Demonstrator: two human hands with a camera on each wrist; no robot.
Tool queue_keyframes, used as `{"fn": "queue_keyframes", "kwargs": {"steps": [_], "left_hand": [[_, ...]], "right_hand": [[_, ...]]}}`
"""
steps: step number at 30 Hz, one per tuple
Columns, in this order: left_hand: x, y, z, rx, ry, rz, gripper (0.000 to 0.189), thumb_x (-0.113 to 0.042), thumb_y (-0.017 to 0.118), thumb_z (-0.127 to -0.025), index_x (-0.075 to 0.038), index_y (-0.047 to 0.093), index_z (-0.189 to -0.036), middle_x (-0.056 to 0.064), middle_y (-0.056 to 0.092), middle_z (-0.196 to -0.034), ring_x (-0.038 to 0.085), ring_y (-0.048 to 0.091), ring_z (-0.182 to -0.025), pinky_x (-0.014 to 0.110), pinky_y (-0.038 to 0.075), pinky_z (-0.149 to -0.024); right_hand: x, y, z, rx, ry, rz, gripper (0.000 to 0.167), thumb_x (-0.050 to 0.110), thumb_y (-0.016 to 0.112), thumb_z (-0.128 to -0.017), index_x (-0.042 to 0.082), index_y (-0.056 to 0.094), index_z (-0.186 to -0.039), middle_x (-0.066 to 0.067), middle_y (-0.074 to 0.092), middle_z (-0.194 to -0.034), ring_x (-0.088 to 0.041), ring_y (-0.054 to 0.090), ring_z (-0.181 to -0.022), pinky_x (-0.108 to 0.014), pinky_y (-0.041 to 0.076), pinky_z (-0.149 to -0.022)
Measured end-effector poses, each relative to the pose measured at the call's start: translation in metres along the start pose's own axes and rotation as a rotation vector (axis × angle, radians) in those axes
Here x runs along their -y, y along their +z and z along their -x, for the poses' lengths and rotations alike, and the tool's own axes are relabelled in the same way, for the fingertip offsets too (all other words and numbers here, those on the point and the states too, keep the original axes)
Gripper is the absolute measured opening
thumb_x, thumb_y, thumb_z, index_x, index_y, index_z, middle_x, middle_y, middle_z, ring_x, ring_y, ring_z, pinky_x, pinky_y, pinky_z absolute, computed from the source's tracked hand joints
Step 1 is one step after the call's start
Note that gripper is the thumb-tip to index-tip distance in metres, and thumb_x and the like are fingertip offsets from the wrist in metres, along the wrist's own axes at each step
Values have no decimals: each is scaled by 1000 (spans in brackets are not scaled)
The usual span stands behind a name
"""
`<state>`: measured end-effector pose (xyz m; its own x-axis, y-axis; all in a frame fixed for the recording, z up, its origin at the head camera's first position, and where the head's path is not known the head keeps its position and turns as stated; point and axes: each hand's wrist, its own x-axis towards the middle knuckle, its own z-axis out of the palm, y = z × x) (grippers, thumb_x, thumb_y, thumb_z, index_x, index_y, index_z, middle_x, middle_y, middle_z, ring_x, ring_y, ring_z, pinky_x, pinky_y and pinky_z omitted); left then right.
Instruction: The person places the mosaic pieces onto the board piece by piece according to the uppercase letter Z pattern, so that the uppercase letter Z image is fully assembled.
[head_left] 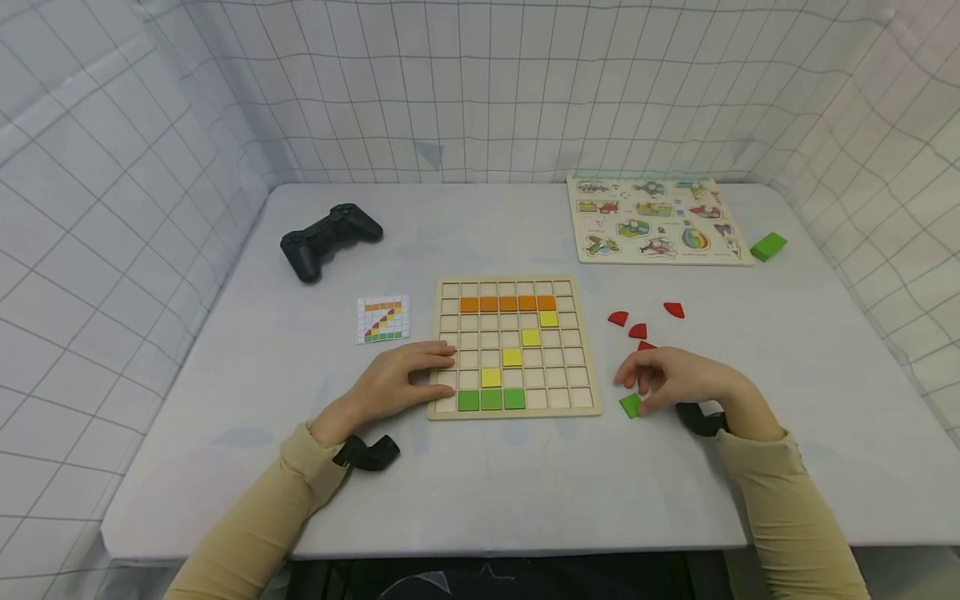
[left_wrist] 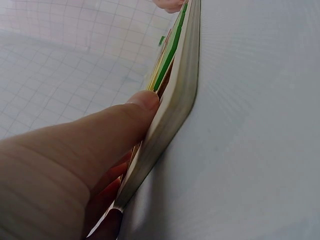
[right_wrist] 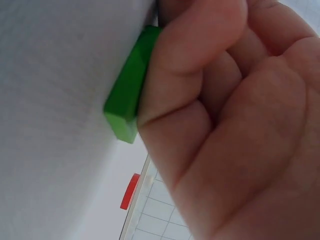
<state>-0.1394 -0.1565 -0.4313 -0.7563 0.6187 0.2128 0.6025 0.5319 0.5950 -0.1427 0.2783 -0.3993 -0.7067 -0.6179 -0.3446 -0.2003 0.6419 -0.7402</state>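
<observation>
Green tile (head_left: 629, 406) touches the half-curled right hand (head_left: 681, 379), its grip unclear. The loosely spread left hand (head_left: 393, 379) rests on the grid board (head_left: 490, 339).

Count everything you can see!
Grid board: 1, beige, centre
Orange squares: 5, orange, upper board
Yellow squares: 4, yellow, board diagonal
Green squares: 3, green, board's bottom row
Loose square: 1, green, right of board
Red pieces: 4 visible, red, right of board
Pattern card: 1, multicoloured, left of board
Controller: 1, black, back left
Picture board: 1, cream, back right
Block: 1, green, back right
Table: 1, white, underneath
Gridded walls: 3, white, around table
Wrist gear: 2, black, wrists
Sleeves: 2, tan, arms
Left fingers: several, bare, on board
Right fingers: several, bare, by loose square
</observation>
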Motion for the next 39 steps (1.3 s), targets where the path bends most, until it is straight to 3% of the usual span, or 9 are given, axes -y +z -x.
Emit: {"fn": "queue_keyframes", "kwargs": {"steps": [24,32,39], "left_hand": [[1,0,0,5,-6,8,46,-33,74,-82,-7,66,-119,2,56,-131,20,46,-127,29,36,-109],[0,0,0,2,-3,10,46,-33,75,-81,-7,67,-118,2,56,-131,20,46,-126,29,35,-109],[1,0,0,5,-3,11,46,-33,75,-81,-7,67,-118,2,56,-131,20,46,-126,28,35,-109]], "right_hand": [[2,2,-3,-58,22,70,23,13,79,-75,13,67,-96,3,58,-78,-16,54,-71,-23,49,-61],[6,2,-1,-61,19,46,22,10,78,-75,8,66,-94,0,56,-76,-17,51,-70,-23,47,-59],[6,2,-4,-78,40,46,16,11,76,-78,11,64,-88,0,54,-75,-19,50,-72,-23,46,-60]]}}
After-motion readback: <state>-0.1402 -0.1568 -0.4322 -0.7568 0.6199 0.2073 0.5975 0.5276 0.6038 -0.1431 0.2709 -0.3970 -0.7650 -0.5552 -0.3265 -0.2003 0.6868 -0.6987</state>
